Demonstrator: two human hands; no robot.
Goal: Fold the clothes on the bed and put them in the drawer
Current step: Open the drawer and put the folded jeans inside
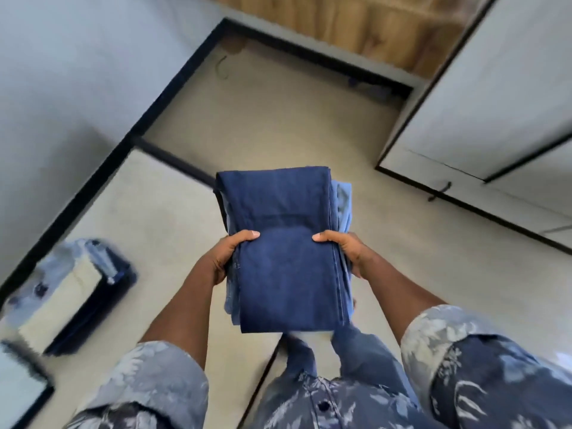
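The left hand (224, 258) gripped the left edge of a stack of folded clothes (284, 243), thumb laid over the top and fingers curled beneath. The right hand (343, 252) gripped the right edge the same way, near the stack's nearer end. The stack was held level in front of the person's body, above the beige floor (309, 119). Its top piece was dark blue, and a lighter blue garment (343, 199) showed along its right edge. A blurred blue and cream bag (77, 292) stood on the floor to the left. A white cabinet (495, 103) with dark handles stood to the right.
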